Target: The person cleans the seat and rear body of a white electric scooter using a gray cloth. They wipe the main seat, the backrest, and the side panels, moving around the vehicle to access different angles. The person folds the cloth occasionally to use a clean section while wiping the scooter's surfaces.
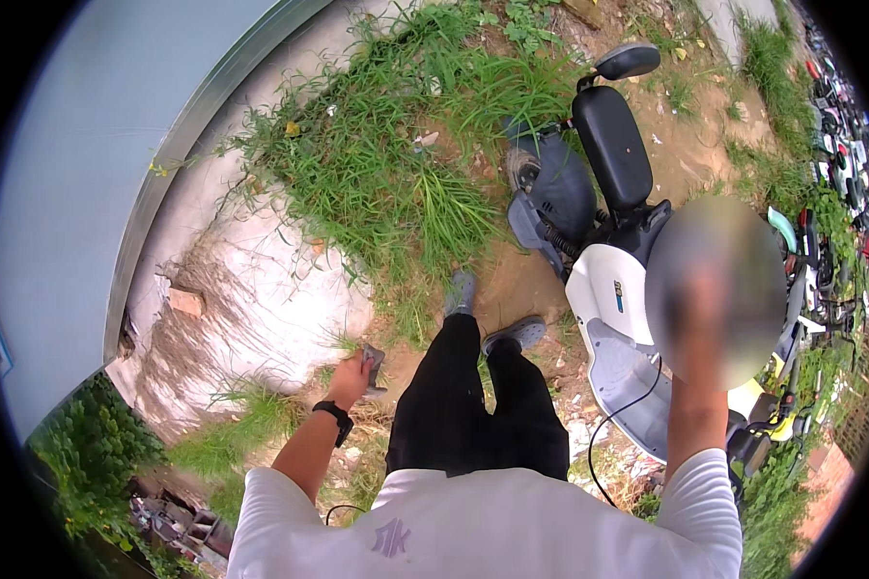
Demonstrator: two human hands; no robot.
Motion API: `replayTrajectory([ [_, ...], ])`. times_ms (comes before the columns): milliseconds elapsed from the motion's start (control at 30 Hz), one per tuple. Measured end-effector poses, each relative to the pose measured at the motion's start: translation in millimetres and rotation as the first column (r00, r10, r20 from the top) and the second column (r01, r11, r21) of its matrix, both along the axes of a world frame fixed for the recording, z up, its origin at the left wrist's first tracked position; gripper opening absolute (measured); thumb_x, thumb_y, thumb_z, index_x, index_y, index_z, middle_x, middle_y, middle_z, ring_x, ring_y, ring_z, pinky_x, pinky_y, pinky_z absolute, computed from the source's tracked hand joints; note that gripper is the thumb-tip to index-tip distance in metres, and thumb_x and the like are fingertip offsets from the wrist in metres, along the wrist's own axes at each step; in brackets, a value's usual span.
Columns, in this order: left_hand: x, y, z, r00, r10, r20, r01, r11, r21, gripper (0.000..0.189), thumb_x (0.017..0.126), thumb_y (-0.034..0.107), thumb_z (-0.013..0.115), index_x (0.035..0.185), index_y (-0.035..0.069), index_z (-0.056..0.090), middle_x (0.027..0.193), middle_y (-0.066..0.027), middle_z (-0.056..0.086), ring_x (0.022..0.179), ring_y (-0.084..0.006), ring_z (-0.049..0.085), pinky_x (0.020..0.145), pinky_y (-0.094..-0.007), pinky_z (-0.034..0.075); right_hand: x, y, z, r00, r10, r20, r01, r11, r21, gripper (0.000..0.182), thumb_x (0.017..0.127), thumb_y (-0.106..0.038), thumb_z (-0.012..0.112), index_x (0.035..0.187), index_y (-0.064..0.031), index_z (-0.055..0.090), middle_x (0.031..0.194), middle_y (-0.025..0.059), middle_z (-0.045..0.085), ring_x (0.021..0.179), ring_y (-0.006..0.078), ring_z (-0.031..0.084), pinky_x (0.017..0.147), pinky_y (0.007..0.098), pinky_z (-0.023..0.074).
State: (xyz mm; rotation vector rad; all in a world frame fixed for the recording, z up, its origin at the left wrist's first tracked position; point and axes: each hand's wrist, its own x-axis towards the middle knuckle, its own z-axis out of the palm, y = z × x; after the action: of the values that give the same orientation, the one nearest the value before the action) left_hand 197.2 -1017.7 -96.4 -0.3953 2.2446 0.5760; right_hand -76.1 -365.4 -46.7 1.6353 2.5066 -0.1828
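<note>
My left hand [352, 380], below a black wristwatch [337, 422], is closed around a small flat grey object [371, 369] whose kind I cannot tell. My right arm reaches forward over a white and grey motor scooter [607, 289] on my right. A blurred patch hides my right hand [702, 289], so its fingers and anything in them cannot be made out. A black seat-like pad [612, 145] and a dark oval part on a stalk [628, 61] stand at the scooter's far end. A thin black cable [599, 434] hangs between the scooter and my body.
My feet in grey clogs [461, 293] stand on bare soil beside tall grass [405, 145]. Pale concrete [290, 289] with a brick [187, 302] lies at left, under a blue-grey panel with a metal edge [152, 174]. Several parked two-wheelers [840, 159] line the far right.
</note>
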Motion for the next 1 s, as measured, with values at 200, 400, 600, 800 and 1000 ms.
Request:
replayTrajectory([
  [200, -9.1, -1.7, 33.1, 0.982, -0.171, -0.086, 0.165, 0.983, -0.076, 0.031, 0.103, 0.030, 0.053, 0.105, 0.000, 0.061, 0.085, -0.0261, 0.070, 0.080, -0.0454, 0.069, 0.070, -0.0541, 0.055, 85.5, -94.9, -40.1, 0.887, 0.462, 0.010, -0.457, 0.880, -0.133, 0.056, 0.091, -0.018, 0.063, 0.141, 0.0036, 0.050, 0.140, 0.0260, 0.053, 0.132, 0.0396, 0.049, 0.114, 0.0464, 0.0359],
  [400, -99.7, 120.2, 74.9, 0.657, -0.672, -0.342, 0.712, 0.702, -0.013, 0.026, 0.092, 0.023, 0.062, 0.109, 0.004, 0.063, 0.093, -0.0172, 0.074, 0.082, -0.0375, 0.073, 0.069, -0.0468, 0.058, 127.1, -329.8, 156.2, -0.040, 0.648, -0.761, -0.930, -0.303, -0.208, 0.022, 0.093, -0.019, 0.066, 0.113, -0.0090, 0.063, 0.129, 0.0077, 0.062, 0.112, 0.0327, 0.062, 0.095, 0.0431, 0.0512],
  [600, -98.9, 256.6, 148.9, 0.238, -0.853, -0.465, 0.963, 0.268, 0.001, 0.033, 0.084, 0.025, 0.071, 0.111, 0.006, 0.070, 0.098, -0.0069, 0.075, 0.083, -0.0231, 0.074, 0.065, -0.0372, 0.058, 155.2, -388.8, 249.6, -0.155, 0.289, -0.945, -0.726, -0.682, -0.089, 0.036, 0.090, -0.024, 0.074, 0.116, -0.0069, 0.056, 0.128, 0.0096, 0.059, 0.117, 0.0322, 0.058, 0.096, 0.0418, 0.0501],
  [800, -64.8, 289.8, 157.7, -0.002, -0.764, -0.646, 1.000, 0.018, -0.024, 0.025, 0.085, 0.024, 0.070, 0.104, 0.007, 0.070, 0.094, -0.0064, 0.075, 0.079, -0.0224, 0.073, 0.063, -0.0366, 0.057, 192.2, -335.9, 247.8, -0.276, 0.444, -0.853, -0.785, -0.616, -0.066, 0.045, 0.081, -0.030, 0.081, 0.107, -0.0074, 0.051, 0.110, 0.0101, 0.055, 0.105, 0.0324, 0.058, 0.085, 0.0426, 0.0518],
  [1000, -25.1, 295.7, 163.4, -0.099, -0.751, -0.653, 0.995, -0.089, -0.047, 0.018, 0.087, 0.022, 0.070, 0.098, 0.008, 0.071, 0.090, -0.0060, 0.074, 0.076, -0.0218, 0.072, 0.062, -0.0360, 0.055, 247.9, -316.6, 252.6, -0.349, 0.362, -0.865, -0.842, -0.525, 0.121, 0.054, 0.075, -0.024, 0.085, 0.117, -0.0056, 0.055, 0.118, 0.0106, 0.057, 0.108, 0.0337, 0.058, 0.090, 0.0419, 0.0517],
])
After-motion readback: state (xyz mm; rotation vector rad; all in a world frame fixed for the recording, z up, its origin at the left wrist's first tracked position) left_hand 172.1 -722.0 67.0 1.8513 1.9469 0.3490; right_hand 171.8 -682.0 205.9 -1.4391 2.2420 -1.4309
